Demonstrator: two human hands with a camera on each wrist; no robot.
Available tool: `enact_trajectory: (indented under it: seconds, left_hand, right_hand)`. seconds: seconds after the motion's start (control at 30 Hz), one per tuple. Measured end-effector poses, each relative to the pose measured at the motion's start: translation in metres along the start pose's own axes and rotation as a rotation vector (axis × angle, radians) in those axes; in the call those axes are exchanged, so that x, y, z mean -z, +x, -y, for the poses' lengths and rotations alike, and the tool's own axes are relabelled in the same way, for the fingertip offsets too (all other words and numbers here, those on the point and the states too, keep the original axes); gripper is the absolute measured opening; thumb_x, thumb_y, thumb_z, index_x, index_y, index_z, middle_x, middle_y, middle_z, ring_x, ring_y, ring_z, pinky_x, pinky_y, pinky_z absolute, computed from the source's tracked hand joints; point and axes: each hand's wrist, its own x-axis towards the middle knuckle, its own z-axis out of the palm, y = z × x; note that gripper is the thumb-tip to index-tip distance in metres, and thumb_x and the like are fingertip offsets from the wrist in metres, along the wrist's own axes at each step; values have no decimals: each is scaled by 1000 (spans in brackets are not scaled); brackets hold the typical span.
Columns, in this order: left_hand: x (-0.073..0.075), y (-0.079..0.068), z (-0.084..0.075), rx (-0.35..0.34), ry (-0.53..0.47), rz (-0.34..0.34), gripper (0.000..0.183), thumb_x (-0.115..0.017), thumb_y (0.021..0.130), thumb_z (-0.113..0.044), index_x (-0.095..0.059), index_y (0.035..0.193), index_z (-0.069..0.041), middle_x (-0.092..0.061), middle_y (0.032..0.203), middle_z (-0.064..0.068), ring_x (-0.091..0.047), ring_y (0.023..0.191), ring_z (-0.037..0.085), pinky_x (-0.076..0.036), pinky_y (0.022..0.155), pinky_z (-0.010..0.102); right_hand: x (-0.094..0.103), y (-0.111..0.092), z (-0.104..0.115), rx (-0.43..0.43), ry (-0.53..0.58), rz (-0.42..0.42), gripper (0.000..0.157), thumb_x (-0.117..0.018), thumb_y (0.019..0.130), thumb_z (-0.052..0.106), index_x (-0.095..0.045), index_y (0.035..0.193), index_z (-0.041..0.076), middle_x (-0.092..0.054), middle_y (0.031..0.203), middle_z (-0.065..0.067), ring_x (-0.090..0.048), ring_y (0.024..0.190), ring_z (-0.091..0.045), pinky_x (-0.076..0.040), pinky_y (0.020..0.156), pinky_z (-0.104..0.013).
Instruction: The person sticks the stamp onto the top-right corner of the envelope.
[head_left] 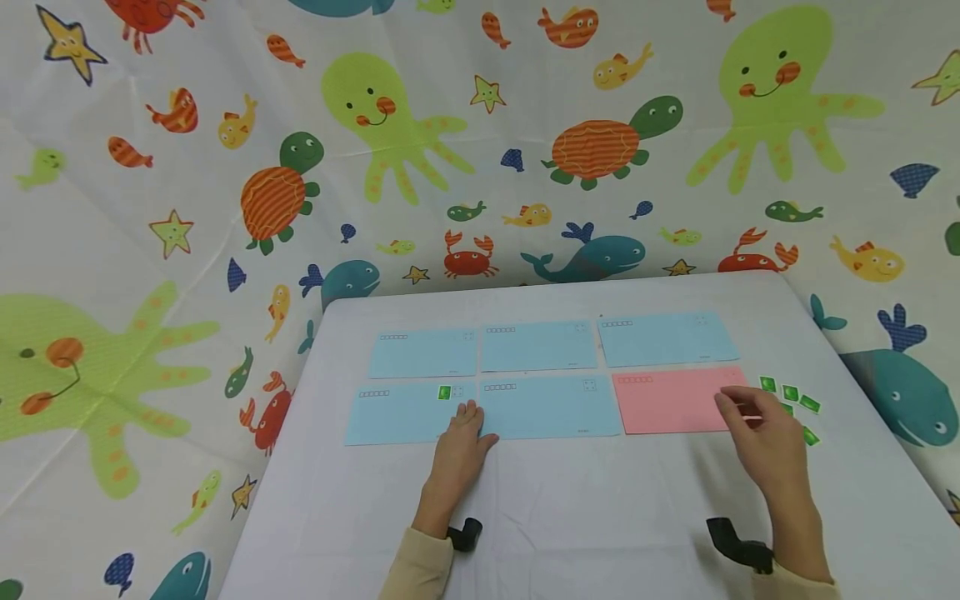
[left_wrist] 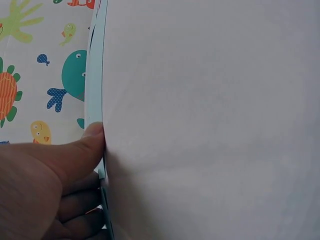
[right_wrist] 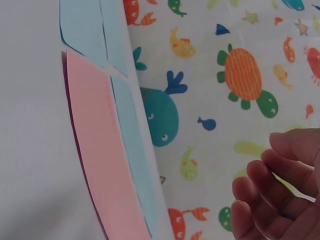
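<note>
My left hand (head_left: pixel 459 450) lies with its fingers straight across the neighbouring edges of two blue envelopes, the front-left envelope (head_left: pixel 397 421) and the front-middle envelope (head_left: pixel 547 417). Just beyond its fingertips, a green stamp (head_left: pixel 445 392) sits at the upper right of the front-left envelope. The left thumb (left_wrist: pixel 92 135) shows at the envelope edge in the left wrist view. Over the right end of a pink envelope (head_left: pixel 667 404) is my right hand (head_left: pixel 768 437), fingers loosely curled. Nothing shows between those fingers (right_wrist: pixel 255 175) in the right wrist view. Several loose green stamps (head_left: pixel 791 392) lie beside this hand, some partly hidden by it.
Behind the front row lie three more blue envelopes, left (head_left: pixel 423 354), middle (head_left: pixel 538 348) and right (head_left: pixel 667 340). A white cloth covers the table (head_left: pixel 585 508). At its back edge hangs a curtain (head_left: pixel 420 229) printed with sea animals. Black straps (head_left: pixel 738 546) sit at both wrists.
</note>
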Motion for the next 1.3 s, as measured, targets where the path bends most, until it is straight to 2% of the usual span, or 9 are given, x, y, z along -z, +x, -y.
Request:
enact_trajectory:
  seconds: [0.17,0.2,0.33,0.4,0.5,0.6,0.63,0.93,1.3]
  left_hand:
    - [1,0,0,-3,-11,1,57,-70,93,-23,-55,138,8,-47,150,25,-43,142,42,-42,108,61]
    - [1,0,0,-5,-12,1,57,-70,93,-23,-55,138,8,-47,150,26,-44,142,42,-42,108,61]
    - [0,0,1,-3,-14,1,56,-70,94,-24,-55,138,8,-47,150,25,-44,142,42,-42,108,61]
    - [0,-1,1,1,-19,2,57,-70,94,-24,-55,138,7,-47,150,25,-43,142,41,-42,108,61]
    - [-1,-1,1,8,-26,1,57,-70,93,-24,-55,138,7,-46,151,24,-43,143,41,-42,108,62]
    - [-1,-1,1,12,-32,-1,56,-71,93,-24,-55,138,6,-47,151,24,-43,143,41,-42,108,63]
    - [-1,-1,1,13,-32,0,57,-71,93,-24,-55,138,6,-47,151,24,-43,143,41,-42,108,63]
    - [1,0,0,-6,-39,-5,57,-72,92,-23,-55,138,7,-47,150,25,-43,143,41,-41,112,58]
    - [-1,-1,2,-10,-29,-8,57,-71,93,-23,-55,138,7,-48,150,24,-43,142,41,-41,110,59]
  right_hand:
    - [2,0,-4,-22,-7,3,41,-60,101,33,-64,126,2,-66,121,-21,-57,100,-23,-32,65,1]
    - [3,0,-5,-25,-8,0,41,-60,101,33,-64,126,1,-66,121,-21,-56,99,-22,-32,65,2]
    - [6,1,-9,-43,-11,-8,42,-60,100,34,-64,127,2,-66,122,-21,-48,92,3,-32,65,2]
    - [7,1,-11,-50,-12,-7,42,-60,100,34,-64,127,3,-66,122,-20,-44,90,7,-32,66,2]
    - [9,1,-13,-53,-7,-5,42,-59,101,33,-63,128,1,-65,123,-22,-54,96,-7,-32,67,1]
    - [11,2,-15,-57,-17,-5,42,-59,101,32,-63,128,0,-64,124,-22,-56,102,-27,-31,67,1]
    - [11,2,-16,-61,-22,-8,42,-59,101,32,-63,128,0,-64,124,-22,-56,102,-29,-31,67,1]
    - [16,6,-26,-103,-35,-5,44,-59,101,30,-61,130,-2,-60,129,-26,-57,112,-40,-29,65,-2]
    - [21,9,-36,-157,-39,-11,45,-55,102,32,-59,132,-2,-55,137,-26,-55,117,-41,-29,64,-5]
